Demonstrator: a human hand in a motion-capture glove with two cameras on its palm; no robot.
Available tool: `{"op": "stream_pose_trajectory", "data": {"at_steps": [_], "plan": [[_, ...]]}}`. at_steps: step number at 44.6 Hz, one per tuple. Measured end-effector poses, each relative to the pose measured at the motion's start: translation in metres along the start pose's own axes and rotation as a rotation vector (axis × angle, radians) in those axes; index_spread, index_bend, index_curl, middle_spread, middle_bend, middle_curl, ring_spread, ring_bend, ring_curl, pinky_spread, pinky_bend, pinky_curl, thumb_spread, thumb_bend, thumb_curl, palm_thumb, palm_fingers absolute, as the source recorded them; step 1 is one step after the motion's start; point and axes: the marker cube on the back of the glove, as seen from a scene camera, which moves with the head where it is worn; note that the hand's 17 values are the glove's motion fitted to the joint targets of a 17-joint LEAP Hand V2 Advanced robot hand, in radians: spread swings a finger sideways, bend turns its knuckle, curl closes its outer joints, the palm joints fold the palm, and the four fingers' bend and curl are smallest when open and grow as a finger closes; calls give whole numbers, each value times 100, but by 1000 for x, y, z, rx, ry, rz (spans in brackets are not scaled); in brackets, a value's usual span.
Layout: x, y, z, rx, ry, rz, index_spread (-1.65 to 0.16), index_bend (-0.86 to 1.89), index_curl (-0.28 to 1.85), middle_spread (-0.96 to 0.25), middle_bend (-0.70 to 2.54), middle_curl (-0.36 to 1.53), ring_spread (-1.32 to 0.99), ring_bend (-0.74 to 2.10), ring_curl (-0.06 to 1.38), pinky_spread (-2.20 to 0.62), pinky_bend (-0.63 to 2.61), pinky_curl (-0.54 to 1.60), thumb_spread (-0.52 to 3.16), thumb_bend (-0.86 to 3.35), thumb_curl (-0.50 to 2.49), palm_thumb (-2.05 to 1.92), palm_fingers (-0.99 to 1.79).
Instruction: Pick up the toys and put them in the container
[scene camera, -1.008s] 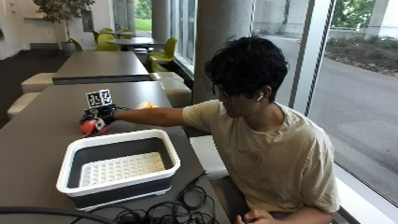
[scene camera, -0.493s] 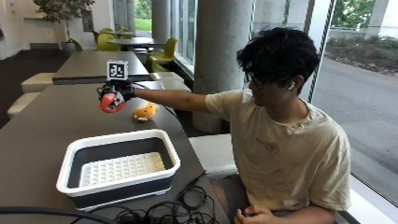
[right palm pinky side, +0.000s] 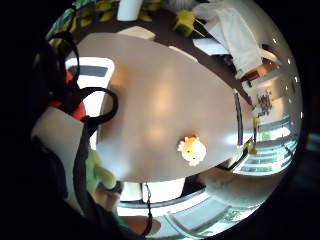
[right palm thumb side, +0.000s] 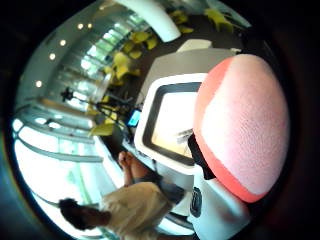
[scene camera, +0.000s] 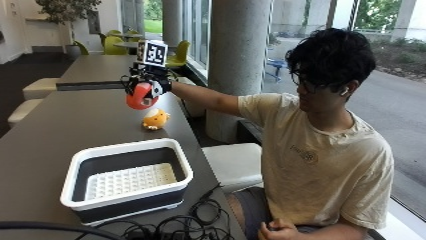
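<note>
Above the grey table (scene camera: 60, 125), beyond the white-rimmed container (scene camera: 125, 177), the gloved right hand (scene camera: 148, 82) has its fingers curled round a red-and-white ball toy (scene camera: 140, 96), held in the air. Beyond the container, an orange-yellow plush toy (scene camera: 155, 120) lies on the tabletop, below the lifted ball.

2 toys (scene camera: 142, 95) (scene camera: 155, 120), 1 container (scene camera: 126, 180)

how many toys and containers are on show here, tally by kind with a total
toys: 2 - a red and white ball-shaped plush toy held up above the table in the gloved right hand, and a yellow-orange plush animal toy lying on the grey table
containers: 1 - a white-rimmed dark plastic bin with a white perforated insert, holding no toys
total: 3
</note>
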Motion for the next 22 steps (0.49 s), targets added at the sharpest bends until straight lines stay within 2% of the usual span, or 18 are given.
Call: {"op": "stream_pose_trajectory", "data": {"at_steps": [12,22], "plan": [[-99,-21,8,-19,-13,-138,-37,33,34,-33,40,44,-45,86,55,-41,103,42,75,2,81,60,90],[-140,-34,33,-146,33,-152,-35,7,30,-25,31,45,-39,88,56,-40,116,45,93,0,82,55,69]]}}
